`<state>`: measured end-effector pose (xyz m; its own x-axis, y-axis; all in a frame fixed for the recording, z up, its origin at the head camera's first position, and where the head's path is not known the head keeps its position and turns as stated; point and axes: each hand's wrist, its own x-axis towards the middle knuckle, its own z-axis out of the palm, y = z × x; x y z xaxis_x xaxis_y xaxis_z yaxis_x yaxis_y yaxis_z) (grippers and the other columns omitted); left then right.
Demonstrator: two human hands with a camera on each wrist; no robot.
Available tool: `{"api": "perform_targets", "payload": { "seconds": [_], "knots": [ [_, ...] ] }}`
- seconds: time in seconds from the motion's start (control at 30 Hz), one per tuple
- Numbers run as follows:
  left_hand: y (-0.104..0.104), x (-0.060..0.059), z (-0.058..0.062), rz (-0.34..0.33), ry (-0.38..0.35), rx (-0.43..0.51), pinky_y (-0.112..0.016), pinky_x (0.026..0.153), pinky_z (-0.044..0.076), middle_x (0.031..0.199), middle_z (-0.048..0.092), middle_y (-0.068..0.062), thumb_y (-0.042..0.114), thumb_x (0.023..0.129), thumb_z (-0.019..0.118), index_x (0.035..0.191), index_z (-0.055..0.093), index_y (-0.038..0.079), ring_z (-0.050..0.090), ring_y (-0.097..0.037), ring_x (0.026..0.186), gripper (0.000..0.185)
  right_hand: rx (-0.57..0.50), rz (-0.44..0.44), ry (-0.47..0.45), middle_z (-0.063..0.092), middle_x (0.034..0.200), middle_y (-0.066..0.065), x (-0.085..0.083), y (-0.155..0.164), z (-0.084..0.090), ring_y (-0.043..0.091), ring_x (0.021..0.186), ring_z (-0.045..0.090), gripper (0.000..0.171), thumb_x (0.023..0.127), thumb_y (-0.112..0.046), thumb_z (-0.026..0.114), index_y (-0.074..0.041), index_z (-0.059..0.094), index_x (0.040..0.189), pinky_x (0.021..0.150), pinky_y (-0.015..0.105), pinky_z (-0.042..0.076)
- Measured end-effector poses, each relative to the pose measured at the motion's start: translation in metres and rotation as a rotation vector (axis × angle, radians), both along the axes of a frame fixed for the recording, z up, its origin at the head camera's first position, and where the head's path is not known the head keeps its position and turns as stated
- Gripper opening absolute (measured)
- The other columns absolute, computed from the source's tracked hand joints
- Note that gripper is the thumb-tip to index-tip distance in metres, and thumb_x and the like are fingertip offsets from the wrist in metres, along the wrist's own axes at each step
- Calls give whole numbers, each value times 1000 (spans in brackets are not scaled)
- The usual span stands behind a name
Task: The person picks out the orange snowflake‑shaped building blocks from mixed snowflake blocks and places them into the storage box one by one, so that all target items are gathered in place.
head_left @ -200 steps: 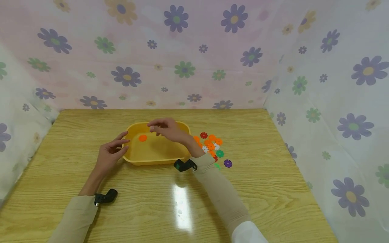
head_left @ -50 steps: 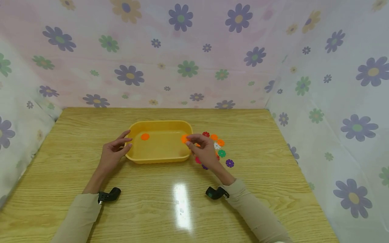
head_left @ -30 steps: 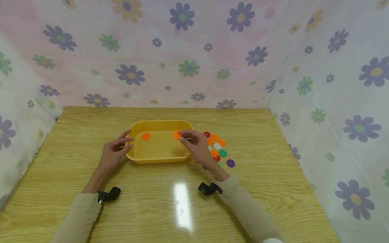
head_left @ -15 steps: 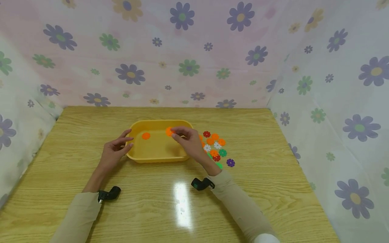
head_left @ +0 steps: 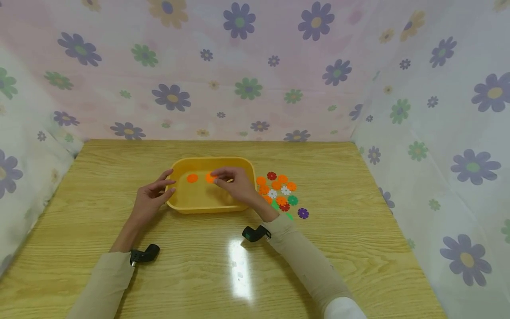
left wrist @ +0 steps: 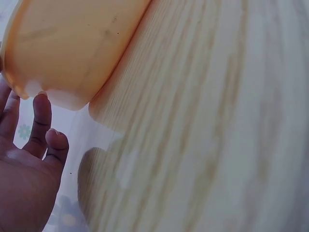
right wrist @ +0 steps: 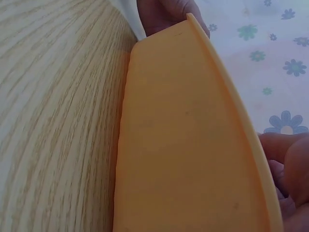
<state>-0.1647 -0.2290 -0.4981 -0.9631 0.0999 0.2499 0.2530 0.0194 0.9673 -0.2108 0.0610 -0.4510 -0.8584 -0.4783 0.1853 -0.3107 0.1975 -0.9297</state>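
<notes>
A yellow tub [head_left: 207, 210] stands on the wooden table, its outer wall filling the right wrist view [right wrist: 183, 145] and showing in the left wrist view [left wrist: 72, 48]. One orange flower disc [head_left: 192, 178] lies inside it. My right hand [head_left: 233, 182] reaches over the tub and pinches a second orange disc [head_left: 209, 177] at its fingertips. My left hand [head_left: 153, 195] rests with straight fingers against the tub's left end. A heap of discs [head_left: 279, 192], orange, white, green, red and purple, lies right of the tub.
The wooden table [head_left: 239, 274] is walled by flowered cloth [head_left: 239, 66] at the back and both sides. A purple disc [head_left: 303, 213] lies apart at the heap's near right. Bare wood spreads in front of the tub.
My right hand has carried an orange disc leftward from the heap, over the tub's right rim and toward the disc lying inside. The left hand has stayed at the tub's end.
</notes>
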Motion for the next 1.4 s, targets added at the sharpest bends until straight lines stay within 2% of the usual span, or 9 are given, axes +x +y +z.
{"api": "perform_targets", "payload": {
  "seconds": [0.13,0.37,0.63,0.83,0.97,1.1,1.27,1.4],
  "knots": [
    [0,0,1,6,-5,-16,-13,83,49,148,57,10,-4,98,62,122,61,-20,46,4,137,29,31,-14,-37,73,117,15,-2,-5,1,22,96,67,20,100,-6,65,0,73,117,81,26,53],
    [0,1,2,0,-14,10,-13,77,49,145,58,10,-4,98,63,121,61,-20,47,4,136,28,81,-30,-86,72,118,13,-11,-14,-3,19,93,65,21,100,-7,64,-2,73,118,77,24,51],
    [0,0,4,3,-18,9,-13,79,48,147,58,9,-4,98,63,122,61,-20,46,4,138,28,161,-59,-89,74,113,14,-21,-24,-6,24,94,69,19,99,-5,64,-1,74,114,75,23,52],
    [-1,-1,3,-1,-23,6,-13,81,48,148,57,5,-4,97,64,121,60,-21,44,3,140,30,250,-81,-72,73,109,13,-29,-32,-9,23,95,67,17,100,-4,61,-1,74,111,78,23,51],
    [-1,-1,1,0,-9,-5,-12,80,48,147,58,8,-4,97,64,121,60,-22,45,3,139,30,307,-71,-75,72,110,14,-33,-35,-11,23,96,67,18,100,-3,60,-1,74,111,80,26,52],
    [-1,-2,-1,1,-6,-1,-12,81,48,146,58,8,-5,97,64,121,61,-21,45,3,139,29,357,-47,-94,73,105,15,-36,-39,-16,22,89,67,17,98,-3,61,0,72,111,75,24,51],
    [0,-1,-1,-1,-8,-2,-13,83,48,148,57,4,-4,97,64,121,60,-22,44,3,139,31,385,-35,-130,73,101,15,-36,-41,-18,17,82,63,16,98,-4,62,0,72,111,71,22,47],
    [-1,-1,0,7,-6,-21,-13,81,47,148,57,5,-3,98,64,121,60,-21,45,3,139,30,392,-36,-123,74,101,14,-36,-43,-17,17,81,63,17,99,-5,62,0,73,111,71,23,47]
  ]
}}
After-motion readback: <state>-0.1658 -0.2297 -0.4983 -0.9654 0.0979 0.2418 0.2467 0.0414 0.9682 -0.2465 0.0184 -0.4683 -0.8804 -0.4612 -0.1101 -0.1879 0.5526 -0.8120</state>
